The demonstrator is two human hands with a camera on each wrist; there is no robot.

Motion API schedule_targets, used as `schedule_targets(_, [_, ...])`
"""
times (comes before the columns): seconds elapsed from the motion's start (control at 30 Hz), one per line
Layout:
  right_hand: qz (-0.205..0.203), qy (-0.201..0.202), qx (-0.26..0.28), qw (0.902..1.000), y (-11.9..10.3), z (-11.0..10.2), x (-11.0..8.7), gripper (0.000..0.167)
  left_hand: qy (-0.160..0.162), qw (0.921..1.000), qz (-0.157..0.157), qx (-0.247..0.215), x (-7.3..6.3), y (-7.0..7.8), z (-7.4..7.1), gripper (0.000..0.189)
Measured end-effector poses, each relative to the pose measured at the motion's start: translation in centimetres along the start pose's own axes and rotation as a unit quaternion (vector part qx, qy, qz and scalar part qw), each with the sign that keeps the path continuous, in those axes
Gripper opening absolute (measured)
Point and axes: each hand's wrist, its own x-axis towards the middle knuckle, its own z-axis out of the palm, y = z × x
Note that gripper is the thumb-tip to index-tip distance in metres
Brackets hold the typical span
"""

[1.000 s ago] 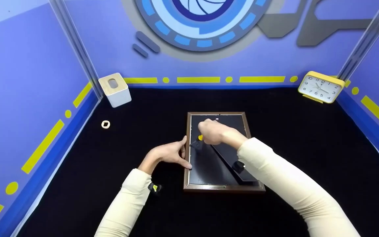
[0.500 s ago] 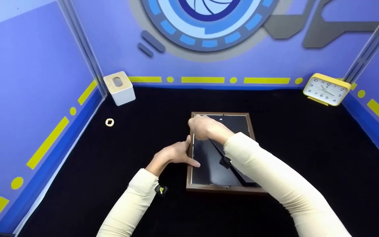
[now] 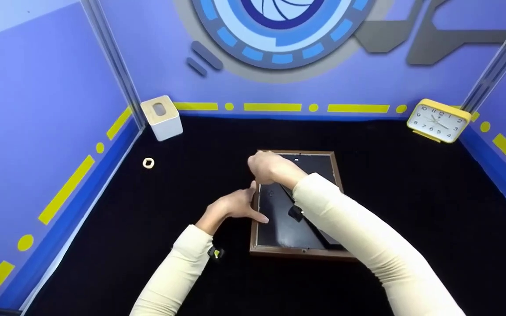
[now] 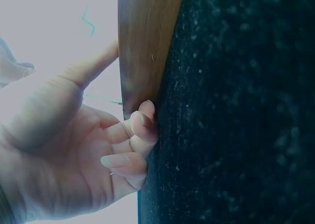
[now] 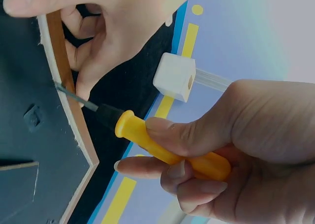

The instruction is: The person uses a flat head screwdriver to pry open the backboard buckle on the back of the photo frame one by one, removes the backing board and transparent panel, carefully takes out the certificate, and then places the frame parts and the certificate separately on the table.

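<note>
A brown wooden picture frame [image 3: 279, 252] lies face down, its black backing board [image 3: 281, 228] showing. My left hand [image 3: 235, 206] grips the frame's left edge, the thumb over the top and the other fingers curled against the outer side. In my right hand [image 3: 271, 168] is a screwdriver [image 5: 147, 141] with a yellow handle, pinched by thumb and fingers in the right wrist view. Its metal shaft crosses the wooden rim [image 5: 78, 125], with the tip right at the board's inner edge. The head view hides the screwdriver behind the right hand. A black stand leg angles across the backing.
A white tissue box [image 3: 167, 128] with a wooden lid stands at the back left, a small pale ring [image 3: 148, 159] in front of it. A yellow alarm clock [image 3: 438, 120] sits at the back right. Blue-purple panels [image 3: 235, 87] enclose the black tabletop [image 3: 209, 153].
My right hand has moved left and slightly away, over the frame's left edge; the yellow handle seen earlier is now hidden in the head view. The left hand keeps its grip on the frame.
</note>
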Motion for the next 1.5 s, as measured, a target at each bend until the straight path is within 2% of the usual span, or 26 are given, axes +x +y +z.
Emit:
schedule_targets(0.23, [-0.010, 0.038, 0.021, 0.9990, 2.9, 1.3, -1.8, 0.007, 0.007, 0.9987, -0.044, 0.024, 0.0, 0.1, -0.2, 0.127])
schedule_targets(0.33, [-0.009, 0.070, 0.067, 0.9953, 4.9, 2.0, -3.0, 0.008, 0.006, 0.9985, -0.046, 0.027, 0.1, 0.1, -0.2, 0.129])
schedule_targets(0.4, [-0.010, 0.104, 0.110, 0.9884, 6.4, 2.6, -3.8, 0.002, 0.003, 0.9984, -0.047, 0.029, 0.1, 0.1, -0.1, 0.129])
schedule_targets(0.43, [-0.014, 0.123, 0.128, 0.9840, 7.2, 3.0, -4.1, 0.006, 0.001, 0.9984, -0.049, 0.029, 0.1, 0.1, -0.1, 0.130])
schedule_targets(0.57, [-0.050, 0.209, 0.196, 0.9568, 10.5, 5.2, -5.2, 0.023, -0.003, 0.9980, -0.056, 0.030, 0.0, 0.2, 0.0, 0.130])
schedule_targets(0.67, [-0.082, 0.256, 0.233, 0.9347, 12.7, 7.0, -6.0, 0.021, -0.002, 0.9983, -0.053, 0.023, 0.1, 0.2, 0.1, 0.130])
schedule_targets(0.73, [-0.091, 0.272, 0.266, 0.9202, 14.2, 8.3, -6.6, 0.019, -0.002, 0.9985, -0.050, 0.023, 0.1, 0.2, 0.1, 0.130])
schedule_targets(0.83, [-0.086, 0.266, 0.335, 0.8996, 16.2, 10.0, -7.5, 0.021, -0.004, 0.9986, -0.047, 0.026, 0.1, 0.1, 0.2, 0.130])
schedule_targets(0.93, [-0.068, 0.255, 0.406, 0.8750, 17.9, 11.5, -8.2, 0.023, -0.005, 0.9984, -0.049, 0.027, 0.1, 0.1, 0.2, 0.130])
schedule_targets(1.03, [-0.048, 0.255, 0.455, 0.8518, 18.8, 12.4, -9.1, 0.026, -0.005, 0.9986, -0.047, 0.023, 0.0, 0.1, 0.2, 0.129])
schedule_targets(1.1, [-0.037, 0.260, 0.473, 0.8409, 19.6, 13.2, -9.5, 0.027, -0.004, 0.9988, -0.045, 0.019, 0.0, 0.1, 0.2, 0.129])
schedule_targets(1.2, [-0.014, 0.272, 0.482, 0.8326, 21.4, 14.6, -10.0, 0.030, -0.004, 0.9990, -0.042, 0.018, 0.0, 0.2, 0.1, 0.129])
schedule_targets(1.5, [0.091, 0.318, 0.443, 0.8333, 28.8, 18.1, -14.0, 0.036, -0.003, 0.9989, -0.041, 0.025, 0.0, 0.0, 0.1, 0.129])
